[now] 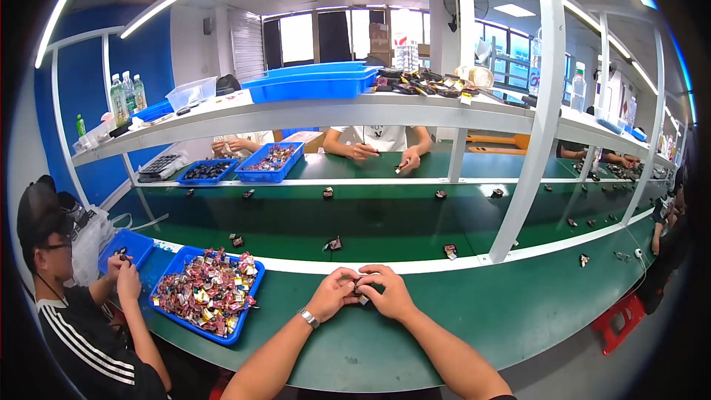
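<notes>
Both hands meet over the green worktop (444, 318), just inside its near edge: the left hand (337, 292) and the right hand (389, 292) are curled shut around one small dark component (361, 298), fingertips pinching it between them. So little of the part shows that I cannot tell how firmly it sits; it may be only lightly nipped. A slip could drop it onto the bench or over the near edge to the floor. The blue tray (169, 275) of red and silver parts lies near the left forearm, and a careless elbow could nudge it and spill pieces.
</notes>
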Tool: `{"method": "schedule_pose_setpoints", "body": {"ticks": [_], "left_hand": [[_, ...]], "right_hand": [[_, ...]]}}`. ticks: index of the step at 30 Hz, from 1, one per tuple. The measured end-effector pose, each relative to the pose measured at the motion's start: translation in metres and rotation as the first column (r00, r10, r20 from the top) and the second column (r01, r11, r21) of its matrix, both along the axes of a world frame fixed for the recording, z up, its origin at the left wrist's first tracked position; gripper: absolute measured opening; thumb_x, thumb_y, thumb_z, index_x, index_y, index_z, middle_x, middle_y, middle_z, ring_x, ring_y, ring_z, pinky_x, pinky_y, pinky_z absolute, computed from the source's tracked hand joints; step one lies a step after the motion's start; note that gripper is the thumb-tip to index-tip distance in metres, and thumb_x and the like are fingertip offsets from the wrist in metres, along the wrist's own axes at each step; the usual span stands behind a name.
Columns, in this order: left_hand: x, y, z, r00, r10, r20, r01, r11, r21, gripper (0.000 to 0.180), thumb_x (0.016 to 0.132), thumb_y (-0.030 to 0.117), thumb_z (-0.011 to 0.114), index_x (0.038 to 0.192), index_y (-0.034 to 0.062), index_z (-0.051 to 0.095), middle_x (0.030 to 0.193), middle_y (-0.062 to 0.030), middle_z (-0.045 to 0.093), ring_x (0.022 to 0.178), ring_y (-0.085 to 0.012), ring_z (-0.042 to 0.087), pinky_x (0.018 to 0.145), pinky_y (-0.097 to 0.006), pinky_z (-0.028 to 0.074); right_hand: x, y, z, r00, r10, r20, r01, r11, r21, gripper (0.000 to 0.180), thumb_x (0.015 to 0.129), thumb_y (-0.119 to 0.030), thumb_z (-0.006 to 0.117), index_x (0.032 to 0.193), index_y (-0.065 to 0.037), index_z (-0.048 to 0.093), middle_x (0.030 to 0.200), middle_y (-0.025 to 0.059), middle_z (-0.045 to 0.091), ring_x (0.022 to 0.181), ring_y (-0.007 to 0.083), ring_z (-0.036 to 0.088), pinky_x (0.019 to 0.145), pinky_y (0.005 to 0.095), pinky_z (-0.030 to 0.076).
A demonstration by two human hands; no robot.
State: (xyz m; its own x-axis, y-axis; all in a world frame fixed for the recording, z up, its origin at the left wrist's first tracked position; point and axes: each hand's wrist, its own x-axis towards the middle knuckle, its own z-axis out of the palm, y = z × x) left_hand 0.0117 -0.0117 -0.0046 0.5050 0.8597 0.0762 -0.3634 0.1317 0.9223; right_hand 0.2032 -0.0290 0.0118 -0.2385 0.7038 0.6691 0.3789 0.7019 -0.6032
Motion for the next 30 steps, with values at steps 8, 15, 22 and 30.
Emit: {"method": "schedule_pose_setpoints", "body": {"ticks": [8, 15, 22, 30], "left_hand": [[0.001, -0.002, 0.006, 0.997, 0.022, -0.075, -0.019, 0.999, 0.045, 0.011, 0.098, 0.008, 0.051, 0.109, 0.0087, 0.05, 0.107, -0.0065, 0.061, 0.099, -0.0153, 0.061, 0.088, -0.036, 0.056], [0.0, -0.002, 0.007, 0.993, 0.021, -0.113, -0.014, 0.998, 0.059, 0.007, 0.099, 0.01, 0.052, 0.106, 0.0082, 0.05, 0.102, -0.0053, 0.061, 0.095, -0.0143, 0.062, 0.086, -0.035, 0.056], [-0.001, -0.002, 0.007, 0.988, 0.009, -0.157, -0.004, 1.0, 0.029, 0.008, 0.1, 0.015, 0.052, 0.104, 0.0082, 0.05, 0.099, -0.005, 0.063, 0.093, -0.0139, 0.063, 0.082, -0.033, 0.057], [0.005, -0.004, 0.01, 0.989, 0.025, -0.149, -0.021, 0.999, 0.024, 0.02, 0.1, 0.01, 0.048, 0.12, 0.0072, 0.049, 0.106, -0.0076, 0.062, 0.098, -0.0182, 0.064, 0.088, -0.037, 0.057]], "right_hand": [[0.001, 0.002, -0.005, 0.942, 0.13, -0.309, -0.227, 0.925, -0.305, 0.013, 0.086, -0.007, 0.067, 0.097, -0.001, 0.07, 0.119, 0.0079, 0.061, 0.094, 0.0144, 0.064, 0.086, 0.0289, 0.051], [0.001, 0.003, -0.007, 0.879, 0.173, -0.444, -0.362, 0.848, -0.387, 0.013, 0.087, -0.005, 0.065, 0.098, 0.002, 0.069, 0.123, 0.0072, 0.059, 0.096, 0.0139, 0.063, 0.086, 0.0278, 0.051], [0.006, 0.003, -0.003, 0.993, 0.118, -0.025, -0.121, 0.97, -0.21, 0.014, 0.086, -0.014, 0.068, 0.097, -0.006, 0.071, 0.121, 0.0068, 0.06, 0.107, 0.0217, 0.059, 0.092, 0.0339, 0.048], [0.0, -0.01, 0.003, 0.978, -0.092, 0.187, 0.099, 0.995, -0.031, 0.011, 0.082, -0.015, 0.068, 0.09, -0.008, 0.071, 0.115, 0.0063, 0.062, 0.11, 0.0258, 0.055, 0.09, 0.0371, 0.049]]}}
